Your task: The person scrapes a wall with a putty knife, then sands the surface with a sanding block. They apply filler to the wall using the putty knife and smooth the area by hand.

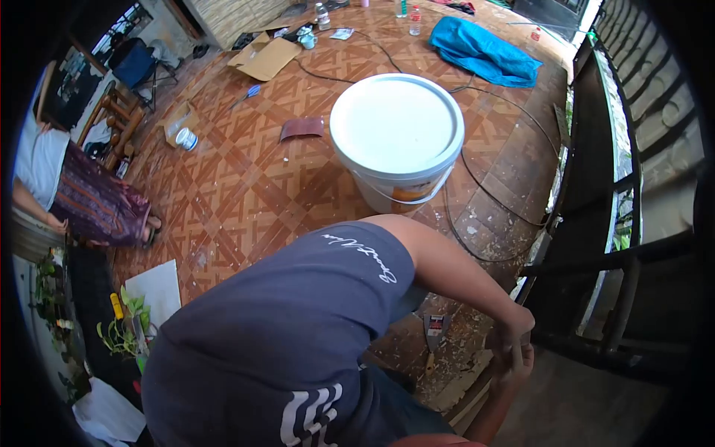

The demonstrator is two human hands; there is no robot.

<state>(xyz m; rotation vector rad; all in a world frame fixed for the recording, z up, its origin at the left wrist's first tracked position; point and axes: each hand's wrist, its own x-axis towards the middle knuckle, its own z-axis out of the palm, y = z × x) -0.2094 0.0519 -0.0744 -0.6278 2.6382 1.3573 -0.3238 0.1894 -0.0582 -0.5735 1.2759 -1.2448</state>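
Observation:
My left hand (515, 322) reaches out at the right, beside the dark metal gate, with its fingers bent downward. Just below it my right hand (520, 363) comes up from the bottom, and the two hands touch or overlap. Both look closed; whatever may be between the fingers is too small and hidden to name. Near them a putty knife (435, 333) lies on the floor among pale chips, its wooden handle toward me. Beyond my left arm stands a large white lidded bucket (397, 123) with a wire handle.
The dark gate (596, 261) borders the right side. A black cable (477, 186) loops across the tiled floor (246, 194). Farther off lie a blue tarp (484, 52), flattened cardboard (264, 58) and a sandpaper sheet (302, 128). At left stands another person (89, 179), near potted plants (128, 328).

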